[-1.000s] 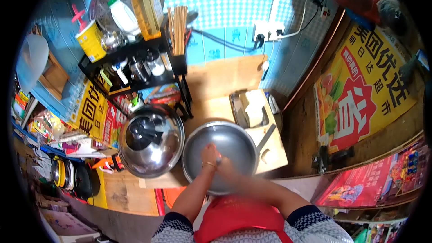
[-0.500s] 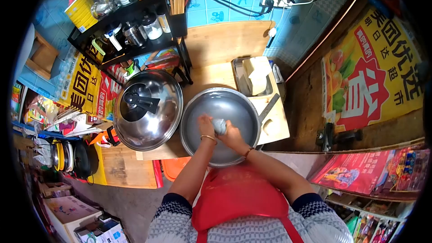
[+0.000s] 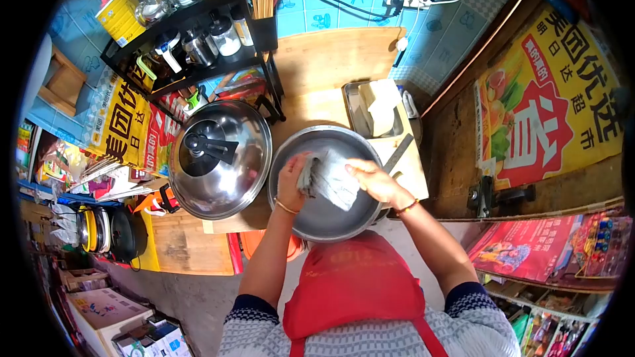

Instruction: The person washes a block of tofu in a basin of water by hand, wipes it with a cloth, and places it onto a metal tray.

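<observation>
A pale grey-white cloth [image 3: 334, 184] is spread between my two hands over a wide metal basin [image 3: 317, 228]. My left hand [image 3: 292, 177] grips its bunched left side, fingers closed. At the cloth's right edge, my right hand [image 3: 378, 181] pinches the fabric between thumb and fingers. The cloth hides part of the basin's grey inside. Left of the basin rests a large shiny lid [image 3: 221, 192] with a black handle. To the right of the basin lies a cleaver-like flat metal blade [image 3: 398, 153], partly hidden by the rim.
Behind the basin, a metal tray [image 3: 354, 109] holds a pale folded item on the wooden counter [image 3: 307, 107]. A black rack [image 3: 172, 86] with jars stands at the back left. Power cords [image 3: 344, 8] run to a wall socket. A wooden board with a yellow poster [image 3: 542, 106] borders the right.
The cloth was a tight, twisted bundle squeezed between both hands; now it is opened out. My right hand has moved right and my left hand slightly left.
</observation>
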A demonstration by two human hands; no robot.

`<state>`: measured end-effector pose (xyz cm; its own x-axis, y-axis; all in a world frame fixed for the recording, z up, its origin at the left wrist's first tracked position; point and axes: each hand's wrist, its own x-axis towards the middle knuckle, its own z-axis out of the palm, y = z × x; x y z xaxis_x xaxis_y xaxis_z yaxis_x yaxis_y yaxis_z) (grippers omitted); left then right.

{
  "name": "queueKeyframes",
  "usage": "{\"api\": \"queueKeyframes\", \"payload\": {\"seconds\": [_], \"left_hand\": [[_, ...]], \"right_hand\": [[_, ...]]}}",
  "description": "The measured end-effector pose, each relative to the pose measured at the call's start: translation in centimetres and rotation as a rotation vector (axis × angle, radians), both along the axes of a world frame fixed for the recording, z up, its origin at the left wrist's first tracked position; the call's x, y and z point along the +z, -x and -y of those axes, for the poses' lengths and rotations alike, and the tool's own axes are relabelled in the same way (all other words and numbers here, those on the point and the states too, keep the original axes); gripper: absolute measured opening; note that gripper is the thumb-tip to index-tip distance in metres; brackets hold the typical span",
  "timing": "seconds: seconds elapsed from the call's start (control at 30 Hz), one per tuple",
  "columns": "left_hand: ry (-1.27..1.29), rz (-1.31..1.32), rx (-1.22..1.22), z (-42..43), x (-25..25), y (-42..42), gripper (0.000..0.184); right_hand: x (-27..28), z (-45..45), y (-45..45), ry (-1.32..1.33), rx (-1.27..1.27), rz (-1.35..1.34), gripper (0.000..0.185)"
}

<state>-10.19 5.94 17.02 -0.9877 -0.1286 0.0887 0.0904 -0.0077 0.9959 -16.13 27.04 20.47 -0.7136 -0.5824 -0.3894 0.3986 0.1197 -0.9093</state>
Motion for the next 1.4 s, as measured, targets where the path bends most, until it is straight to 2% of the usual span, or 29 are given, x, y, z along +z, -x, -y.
{"api": "queueKeyframes", "payload": {"seconds": [0.03,0.1,0.13,0.2,0.27,0.3,0.37,0.47,0.5,0.53,0.57,0.63,0.67,0.7,0.77,0.83,0.9,0.93,1.0,1.03,1.1,1.13,1.17,1.23,1.27,1.3,1.33,1.37,1.4], "left_hand": [[0.000,-0.004,0.000,0.1,0.3,0.1,0.041],[-0.230,0.059,0.158,0.2,0.7,-0.2,0.045],[-0.404,0.284,0.187,-0.2,1.7,-0.8,0.054],[-0.350,0.348,0.213,-0.2,1.0,-0.9,0.057],[-0.301,0.406,0.239,-0.6,1.0,-0.8,0.060],[-0.314,0.322,0.168,-1.1,1.2,-1.0,0.062],[-0.328,0.236,0.096,-2.7,1.8,-1.1,0.064],[-0.396,0.295,-0.021,-5.0,4.6,-1.1,0.056],[-0.108,0.315,-0.093,-5.2,6.4,-0.9,0.049],[0.181,0.333,-0.166,-5.2,7.5,-0.8,0.042],[0.181,0.334,-0.167,-5.1,7.2,-0.8,0.042],[0.197,0.117,0.098,-4.5,6.8,-0.5,0.027],[0.059,0.172,0.131,-4.0,7.4,-0.7,0.022],[0.062,0.173,0.123,-3.6,7.4,-0.5,0.022],[-0.254,0.055,0.195,-2.7,7.4,0.1,0.019],[-0.213,0.035,0.174,-2.4,8.0,-0.2,0.019],[0.318,0.002,-0.205,-3.2,10.2,-1.3,0.020],[0.297,-0.183,-0.340,-4.5,12.3,-1.9,0.020],[0.267,-0.480,-0.558,-5.9,14.4,-1.1,0.021],[0.052,-0.538,-0.569,-6.3,12.4,0.3,0.043],[-1.459,-0.091,-0.438,-10.5,10.4,0.7,0.068],[-1.466,-0.059,-0.297,-12.2,8.9,0.9,0.069],[-1.646,-0.087,-0.265,-12.7,7.6,0.9,0.068],[-1.157,-0.035,-0.214,-13.8,5.0,0.6,0.064],[-1.036,-0.039,-0.169,-14.3,4.4,0.5,0.058],[-1.049,0.026,-0.144,-14.8,3.9,0.3,0.054],[-0.880,0.006,-0.137,-15.5,4.3,0.4,0.052],[-0.711,-0.013,-0.130,-16.1,4.6,0.4,0.050],[-0.215,-0.174,-0.203,-15.9,5.0,0.3,0.052]], "right_hand": [[1.4,-0.3,0.5,0.109,-0.051,0.082,0.031],[4.2,-0.6,1.3,0.403,-0.152,0.230,0.026],[4.1,-0.1,2.0,0.097,-0.100,-0.217,0.023],[4.5,0.1,3.1,0.195,-0.145,-0.195,0.023],[7.5,0.9,2.8,0.326,-0.189,-0.089,0.024],[7.9,1.2,2.7,0.324,-0.187,-0.090,0.024],[8.3,1.5,2.6,0.372,-0.236,0.080,0.026],[8.7,2.7,1.5,0.383,-0.253,0.081,0.030],[9.1,2.9,1.2,0.381,-0.275,0.116,0.032],[7.3,2.4,1.9,0.306,-0.243,-0.011,0.030],[6.7,1.7,2.4,0.307,-0.244,-0.011,0.030],[6.5,0.3,3.2,-0.036,-0.174,-0.621,0.026],[7.3,-0.6,3.4,-0.136,-0.155,-0.705,0.021],[7.2,-1.3,3.6,-0.137,-0.164,-0.703,0.021],[6.6,-2.7,4.6,-0.113,-0.056,-0.512,0.019],[5.6,-3.3,5.2,-0.113,-0.053,-0.498,0.018],[5.6,-3.2,5.0,0.056,-0.405,-0.609,0.024],[5.3,-2.5,4.4,0.315,-0.604,-0.470,0.030],[3.8,-1.8,1.3,0.802,-0.658,-0.092,0.030],[2.5,-1.4,-0.7,0.997,-0.606,0.084,0.030],[-0.6,-0.5,-4.1,1.305,-0.480,0.421,0.030],[-1.9,-0.1,-4.9,1.450,-0.429,0.588,0.030],[-2.5,0.0,-5.3,1.558,-0.382,0.705,0.030],[-2.9,-0.2,-5.1,1.704,-0.304,0.851,0.030],[-3.0,-0.5,-5.2,1.743,-0.290,0.892,0.030],[-3.1,-0.9,-5.0,1.775,-0.283,0.915,0.031],[-3.0,-1.1,-4.7,1.790,-0.279,0.926,0.031],[-2.8,-1.7,-4.4,1.776,-0.463,0.927,0.035],[-2.6,-2.4,-4.3,1.757,-0.649,0.928,0.039]]}}
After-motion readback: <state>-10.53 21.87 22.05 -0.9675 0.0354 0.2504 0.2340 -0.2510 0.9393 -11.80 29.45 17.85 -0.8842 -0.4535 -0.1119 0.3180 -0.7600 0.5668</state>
